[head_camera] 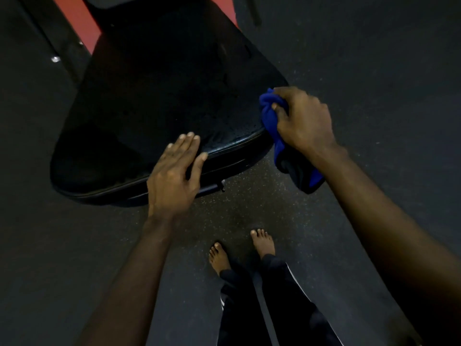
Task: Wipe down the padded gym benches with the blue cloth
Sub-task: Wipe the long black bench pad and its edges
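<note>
Two bare feet point(219, 255) on a speckled dark floor point(374, 58); dark trousers point(287, 295) with white side stripes. One black bench pad point(162, 96) ahead, wide end nearest, long axis running away from the person and narrowing toward a red frame point(82, 18). Left hand point(174, 176) lies flat on the pad's near edge, fingers straight and close together, thumb apart. Right hand point(301, 118) curls round one bunched blue cloth point(270, 116) at the pad's near right corner; its loose tail hangs below the wrist.
</note>
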A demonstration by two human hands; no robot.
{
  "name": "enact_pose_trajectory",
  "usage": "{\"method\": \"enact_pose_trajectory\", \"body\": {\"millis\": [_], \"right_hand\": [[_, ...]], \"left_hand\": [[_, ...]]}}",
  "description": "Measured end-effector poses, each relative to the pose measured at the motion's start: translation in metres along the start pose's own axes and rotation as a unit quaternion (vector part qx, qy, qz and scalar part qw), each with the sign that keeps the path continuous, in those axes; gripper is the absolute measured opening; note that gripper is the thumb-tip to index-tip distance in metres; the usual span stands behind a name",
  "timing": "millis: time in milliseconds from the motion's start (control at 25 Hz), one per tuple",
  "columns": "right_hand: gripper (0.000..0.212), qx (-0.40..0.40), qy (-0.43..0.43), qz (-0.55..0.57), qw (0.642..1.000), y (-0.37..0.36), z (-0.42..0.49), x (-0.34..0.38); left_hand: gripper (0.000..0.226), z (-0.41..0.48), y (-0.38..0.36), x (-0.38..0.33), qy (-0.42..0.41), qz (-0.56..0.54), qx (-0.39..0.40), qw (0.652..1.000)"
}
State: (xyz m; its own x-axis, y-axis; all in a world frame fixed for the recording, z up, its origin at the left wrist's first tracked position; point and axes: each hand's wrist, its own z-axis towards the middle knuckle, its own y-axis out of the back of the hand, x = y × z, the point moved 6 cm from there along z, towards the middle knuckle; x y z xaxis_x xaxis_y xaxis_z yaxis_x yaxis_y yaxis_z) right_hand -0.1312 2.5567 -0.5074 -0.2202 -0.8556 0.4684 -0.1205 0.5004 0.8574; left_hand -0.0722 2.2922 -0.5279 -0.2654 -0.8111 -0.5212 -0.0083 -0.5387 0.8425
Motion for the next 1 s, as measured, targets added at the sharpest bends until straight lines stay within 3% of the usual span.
{"method": "enact_pose_trajectory", "body": {"millis": [80, 240, 400, 520, 800, 920, 1000], "right_hand": [[0.033, 0.024, 0.060, -0.030, 0.997, -0.005, -0.018, 0.029], [0.030, 0.084, 0.190, -0.061, 0.976, -0.043, -0.041, 0.097], [0.033, 0.086, 0.114, -0.050, 0.989, -0.035, -0.022, 0.089], [0.030, 0.042, 0.041, -0.087, 0.995, -0.026, -0.016, 0.075], [0.029, 0.064, 0.185, -0.068, 0.978, -0.072, -0.064, 0.159], [0.035, 0.078, 0.106, -0.085, 0.988, -0.045, -0.046, 0.119], [0.034, 0.046, 0.029, -0.118, 0.991, -0.025, -0.034, 0.087]], "left_hand": [[0.041, -0.011, 0.016, 0.023, 0.042, 0.024, -0.002, 0.999], [0.040, -0.011, 0.023, 0.031, 0.037, 0.043, 0.032, 0.998], [0.040, -0.009, 0.041, 0.054, 0.069, 0.053, 0.040, 0.995], [0.040, -0.010, 0.052, 0.075, 0.091, 0.047, 0.041, 0.994], [0.038, -0.010, 0.048, 0.078, 0.125, 0.022, 0.034, 0.991], [0.039, -0.007, 0.051, 0.076, 0.122, 0.014, 0.046, 0.991], [0.040, -0.009, 0.052, 0.079, 0.117, 0.025, 0.051, 0.992]]}}
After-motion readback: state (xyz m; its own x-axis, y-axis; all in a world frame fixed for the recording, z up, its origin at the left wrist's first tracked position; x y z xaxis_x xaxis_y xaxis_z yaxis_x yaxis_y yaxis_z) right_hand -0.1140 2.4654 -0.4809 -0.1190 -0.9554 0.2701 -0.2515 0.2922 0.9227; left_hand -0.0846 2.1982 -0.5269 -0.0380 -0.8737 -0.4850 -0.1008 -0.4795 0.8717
